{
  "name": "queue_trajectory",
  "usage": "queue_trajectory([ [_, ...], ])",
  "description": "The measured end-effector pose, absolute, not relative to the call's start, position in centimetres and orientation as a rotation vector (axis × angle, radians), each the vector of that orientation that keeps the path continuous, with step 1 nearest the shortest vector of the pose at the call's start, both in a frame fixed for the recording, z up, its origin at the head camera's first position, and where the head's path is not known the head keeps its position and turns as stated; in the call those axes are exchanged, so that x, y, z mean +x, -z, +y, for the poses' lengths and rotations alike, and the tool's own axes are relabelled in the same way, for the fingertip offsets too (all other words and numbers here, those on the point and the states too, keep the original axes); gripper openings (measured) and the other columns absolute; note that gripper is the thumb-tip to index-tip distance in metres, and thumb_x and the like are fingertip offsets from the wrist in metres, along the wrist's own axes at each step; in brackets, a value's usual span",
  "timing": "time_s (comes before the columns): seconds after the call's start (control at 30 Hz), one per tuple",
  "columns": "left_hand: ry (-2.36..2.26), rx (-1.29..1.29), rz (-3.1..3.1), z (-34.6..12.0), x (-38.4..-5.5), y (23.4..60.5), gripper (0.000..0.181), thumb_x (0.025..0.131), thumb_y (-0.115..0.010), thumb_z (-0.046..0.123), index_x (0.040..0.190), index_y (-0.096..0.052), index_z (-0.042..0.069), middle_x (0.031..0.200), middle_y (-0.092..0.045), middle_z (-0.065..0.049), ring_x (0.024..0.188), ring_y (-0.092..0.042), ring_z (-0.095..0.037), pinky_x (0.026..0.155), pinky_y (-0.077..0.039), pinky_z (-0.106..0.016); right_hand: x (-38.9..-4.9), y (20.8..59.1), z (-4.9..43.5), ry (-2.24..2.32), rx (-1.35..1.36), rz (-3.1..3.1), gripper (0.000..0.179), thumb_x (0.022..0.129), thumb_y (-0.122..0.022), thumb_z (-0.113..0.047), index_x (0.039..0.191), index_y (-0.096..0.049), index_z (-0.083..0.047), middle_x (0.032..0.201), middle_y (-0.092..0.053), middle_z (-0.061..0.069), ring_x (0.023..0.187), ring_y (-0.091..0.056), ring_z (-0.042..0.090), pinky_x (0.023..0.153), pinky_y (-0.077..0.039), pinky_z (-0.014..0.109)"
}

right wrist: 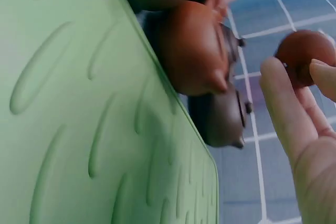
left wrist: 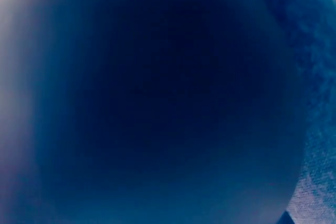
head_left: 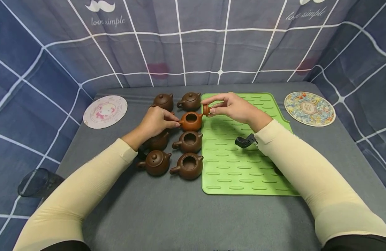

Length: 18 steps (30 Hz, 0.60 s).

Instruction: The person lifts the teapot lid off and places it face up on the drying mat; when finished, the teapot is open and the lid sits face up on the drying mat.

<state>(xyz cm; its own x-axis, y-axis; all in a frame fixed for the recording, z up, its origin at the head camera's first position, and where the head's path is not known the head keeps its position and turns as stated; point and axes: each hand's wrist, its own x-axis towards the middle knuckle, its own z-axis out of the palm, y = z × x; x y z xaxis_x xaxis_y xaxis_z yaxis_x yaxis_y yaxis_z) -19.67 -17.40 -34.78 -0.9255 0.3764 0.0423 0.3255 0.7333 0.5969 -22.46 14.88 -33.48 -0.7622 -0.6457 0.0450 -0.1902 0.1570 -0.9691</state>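
Observation:
A small reddish-orange teapot stands lidless in the right-hand column of teapots, its round mouth facing up. My left hand pinches its handle with thumb and fingertips. Just right of the spout, my right hand holds the matching teapot lid raised on its side, over the mat's left edge. The right wrist view shows the lid between thumb and fingers, apart from the teapot. Two dark brown teapots without lids, one right in front of the orange one, show open mouths. A dark blur fills the left wrist view.
Lidded brown teapots, one at the back and one at the front, stand around the orange one. A green ridged mat lies to the right. Round decorated discs lie far left and far right. A dark glass stands at left.

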Motion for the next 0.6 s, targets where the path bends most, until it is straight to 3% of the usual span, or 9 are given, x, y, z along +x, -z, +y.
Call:
queue_trajectory([
  [0.1,-0.957,0.576,2.857,-17.4,-19.7,34.9,0.017,0.090,-0.088,0.025,0.101,-0.087,0.013,0.103,-0.079,-0.003,0.102,-0.071,-0.022,0.089,-0.056,-0.042,-22.6,33.6,16.4,1.844,-0.715,1.796,0.044,0.102,-0.059,0.013,0.146,-0.057,0.006,0.140,-0.057,0.029,0.116,-0.068,0.037,0.104,-0.050,0.046],
  [0.23,-0.958,0.591,2.868,-17.4,-19.9,35.0,0.016,0.090,-0.088,0.024,0.100,-0.087,0.012,0.100,-0.079,-0.003,0.098,-0.072,-0.021,0.087,-0.056,-0.041,-22.8,33.7,18.8,2.004,-0.676,1.534,0.052,0.095,-0.053,0.027,0.146,-0.049,0.016,0.141,-0.052,0.031,0.121,-0.064,0.039,0.107,-0.047,0.049],
  [0.47,-0.949,0.592,2.869,-17.3,-19.9,34.9,0.016,0.090,-0.088,0.024,0.100,-0.087,0.012,0.098,-0.079,-0.002,0.093,-0.072,-0.019,0.083,-0.056,-0.041,-22.4,33.7,23.5,2.072,-0.560,1.570,0.042,0.093,-0.058,0.027,0.134,-0.059,0.016,0.130,-0.061,0.031,0.116,-0.068,0.036,0.101,-0.051,0.047],
  [0.6,-0.951,0.590,2.859,-17.3,-19.8,34.7,0.016,0.091,-0.088,0.024,0.101,-0.087,0.012,0.098,-0.079,-0.002,0.092,-0.072,-0.019,0.083,-0.056,-0.041,-21.7,33.9,26.4,2.100,-0.537,1.563,0.042,0.094,-0.055,0.029,0.135,-0.058,0.016,0.129,-0.061,0.028,0.117,-0.067,0.036,0.101,-0.050,0.045],
])
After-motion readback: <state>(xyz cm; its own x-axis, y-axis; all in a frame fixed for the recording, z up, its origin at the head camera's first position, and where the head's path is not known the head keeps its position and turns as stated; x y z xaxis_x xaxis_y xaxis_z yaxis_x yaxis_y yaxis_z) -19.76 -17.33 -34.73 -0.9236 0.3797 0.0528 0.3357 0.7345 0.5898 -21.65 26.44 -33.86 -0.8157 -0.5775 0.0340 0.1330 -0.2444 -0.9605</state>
